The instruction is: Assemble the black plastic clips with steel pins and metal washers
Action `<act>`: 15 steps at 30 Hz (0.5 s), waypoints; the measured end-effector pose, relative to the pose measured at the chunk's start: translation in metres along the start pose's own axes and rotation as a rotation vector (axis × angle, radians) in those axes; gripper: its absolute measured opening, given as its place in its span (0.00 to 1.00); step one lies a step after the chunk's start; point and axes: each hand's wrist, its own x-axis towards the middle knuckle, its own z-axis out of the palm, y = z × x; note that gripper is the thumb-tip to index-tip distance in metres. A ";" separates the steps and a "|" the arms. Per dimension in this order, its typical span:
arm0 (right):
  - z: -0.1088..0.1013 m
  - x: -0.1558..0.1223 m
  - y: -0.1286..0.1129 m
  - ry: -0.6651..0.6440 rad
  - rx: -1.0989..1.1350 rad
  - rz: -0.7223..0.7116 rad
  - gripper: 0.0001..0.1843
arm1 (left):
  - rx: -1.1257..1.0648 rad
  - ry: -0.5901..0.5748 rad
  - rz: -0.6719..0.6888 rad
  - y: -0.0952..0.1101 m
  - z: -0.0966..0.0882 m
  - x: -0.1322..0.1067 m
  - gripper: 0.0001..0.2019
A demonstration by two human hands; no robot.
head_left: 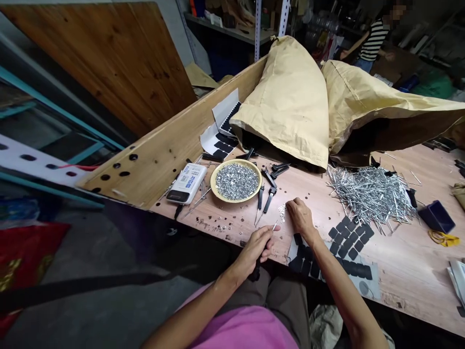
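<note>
My left hand is closed around a black-handled piece with a thin metal rod, whose tip sticks up past the thumb. Its black end shows below the fist. Just to the right, my right hand has its fingers bent down together at a little pile of small metal washers on the table. Whatever is between those fingertips is hidden. A yellow bowl full of small shiny metal parts stands left of the hands. Between bowl and hands lie several black-handled pieces with metal rods.
A heap of metal rods lies on the right of the wooden table, near a dark blue box. Black pads lie by my right forearm. Two large tan sacks rest behind. A white device sits left. Another person stands far back.
</note>
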 end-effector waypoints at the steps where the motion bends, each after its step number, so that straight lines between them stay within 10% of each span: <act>1: 0.000 0.001 0.000 0.006 0.026 -0.005 0.11 | 0.010 0.000 -0.008 0.000 -0.001 0.002 0.22; 6: -0.004 -0.007 -0.004 0.082 0.145 0.047 0.07 | 0.030 -0.041 0.047 0.002 -0.002 0.003 0.29; 15: -0.022 -0.066 -0.042 0.412 1.108 0.444 0.15 | 0.119 -0.166 0.124 0.003 0.017 -0.004 0.34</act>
